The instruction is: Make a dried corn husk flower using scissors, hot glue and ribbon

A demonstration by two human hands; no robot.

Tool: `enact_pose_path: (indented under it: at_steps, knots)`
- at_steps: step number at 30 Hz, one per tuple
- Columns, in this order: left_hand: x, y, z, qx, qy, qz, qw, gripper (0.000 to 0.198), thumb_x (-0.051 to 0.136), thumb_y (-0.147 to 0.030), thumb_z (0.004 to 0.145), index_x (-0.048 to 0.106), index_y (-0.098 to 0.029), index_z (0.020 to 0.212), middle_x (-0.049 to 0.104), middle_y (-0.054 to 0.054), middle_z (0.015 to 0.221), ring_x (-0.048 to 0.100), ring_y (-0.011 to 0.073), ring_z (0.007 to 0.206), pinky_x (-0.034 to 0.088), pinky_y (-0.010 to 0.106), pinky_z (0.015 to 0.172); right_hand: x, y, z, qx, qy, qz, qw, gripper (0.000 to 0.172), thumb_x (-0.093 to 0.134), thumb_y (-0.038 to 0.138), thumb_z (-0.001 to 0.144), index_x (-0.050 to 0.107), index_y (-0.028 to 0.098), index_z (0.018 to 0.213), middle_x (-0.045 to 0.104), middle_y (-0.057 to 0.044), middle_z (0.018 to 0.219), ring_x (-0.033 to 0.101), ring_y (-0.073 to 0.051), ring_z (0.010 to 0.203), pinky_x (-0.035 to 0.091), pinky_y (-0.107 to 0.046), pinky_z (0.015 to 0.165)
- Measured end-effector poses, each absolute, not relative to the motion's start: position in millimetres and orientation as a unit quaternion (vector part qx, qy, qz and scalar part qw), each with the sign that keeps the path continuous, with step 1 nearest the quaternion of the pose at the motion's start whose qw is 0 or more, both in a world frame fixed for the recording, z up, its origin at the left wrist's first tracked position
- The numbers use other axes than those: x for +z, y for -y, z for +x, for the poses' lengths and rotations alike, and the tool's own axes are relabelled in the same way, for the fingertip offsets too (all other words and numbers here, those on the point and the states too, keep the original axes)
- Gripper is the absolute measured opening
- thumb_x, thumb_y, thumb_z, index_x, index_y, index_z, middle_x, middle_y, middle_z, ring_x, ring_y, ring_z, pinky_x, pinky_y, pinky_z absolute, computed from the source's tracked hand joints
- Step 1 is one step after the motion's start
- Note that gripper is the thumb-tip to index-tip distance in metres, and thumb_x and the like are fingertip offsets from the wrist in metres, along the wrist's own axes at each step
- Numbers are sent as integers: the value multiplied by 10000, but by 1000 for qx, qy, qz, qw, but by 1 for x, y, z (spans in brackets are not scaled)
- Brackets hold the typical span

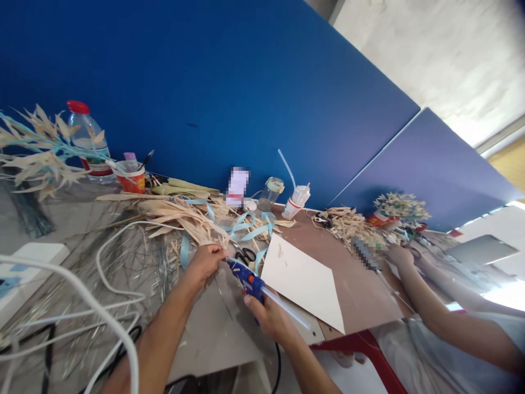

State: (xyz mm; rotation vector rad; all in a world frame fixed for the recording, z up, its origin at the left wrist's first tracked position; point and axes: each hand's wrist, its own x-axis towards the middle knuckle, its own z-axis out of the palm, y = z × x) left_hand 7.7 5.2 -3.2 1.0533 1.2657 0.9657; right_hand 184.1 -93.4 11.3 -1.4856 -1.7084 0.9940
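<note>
My right hand [273,317] is wrapped round the handle of a blue glue gun [248,279]. A translucent glue stick [291,309] juts from its back end. The gun's nozzle points at the fingertips of my left hand [207,264], which are pinched together. Whatever they hold is too small to make out. Dry, pale husk strips [192,216] lie just beyond my left hand. Light-blue ribbon [248,232] curls over them, and black-handled scissors [245,255] rest behind the gun.
A white board [305,282] lies right of the gun. White cables [102,306], thin wires [162,268] and a power strip [36,262] spread at left. A bottle [88,142], red cup [131,178], jar [270,194] and white cup [295,202] line the partition. A co-worker's hand [400,256] works at right.
</note>
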Motion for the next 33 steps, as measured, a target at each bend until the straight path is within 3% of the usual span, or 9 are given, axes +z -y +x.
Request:
enact_pose_path:
  at_steps: [8,13,19,25,28,30,33]
  knots:
    - [-7,-7,8,421,-542,444,576,321,704,-456,498,582,-159,512,454,-44,438,311,73,421,193,230,438,32,108,218,364,654,-579,323,174,539,326,761,586,181,845,536,11,677,486,-132,587,406,-236,537]
    - [-9,-8,8,423,-531,451,579,342,727,-462,495,589,-151,520,455,-43,454,300,65,417,187,230,437,36,95,266,161,692,-639,296,133,572,305,767,569,182,818,544,-14,751,515,-160,668,420,-275,626]
    - [-9,-8,8,427,-523,453,582,360,740,-476,500,596,-147,536,449,-44,462,306,67,425,194,226,439,3,71,322,67,685,-676,264,255,603,335,764,641,195,974,606,-105,906,601,-271,825,459,-383,742]
    - [-6,-7,8,425,-521,459,581,354,734,-475,511,596,-152,548,457,-45,475,325,73,442,220,223,446,-10,70,345,53,683,-668,290,265,697,312,689,690,265,950,643,-135,919,597,-290,746,476,-440,693]
    - [-5,-7,9,421,-519,456,588,356,731,-477,511,591,-154,561,447,-51,473,314,71,436,211,221,442,8,70,327,47,644,-680,348,249,614,367,773,677,246,981,638,-147,1038,599,-266,744,488,-446,714]
    - [-5,-6,10,415,-515,461,591,357,739,-470,503,580,-156,557,448,-53,481,309,68,436,210,222,442,21,66,300,104,632,-662,390,262,514,378,852,672,208,974,651,-160,1038,619,-290,878,498,-434,735]
    - [-4,-6,12,416,-511,479,580,361,741,-473,506,559,-162,533,438,-54,476,332,78,444,222,227,447,30,51,245,213,666,-588,406,306,434,364,906,656,198,1035,667,-120,1106,594,-252,1057,441,-412,932]
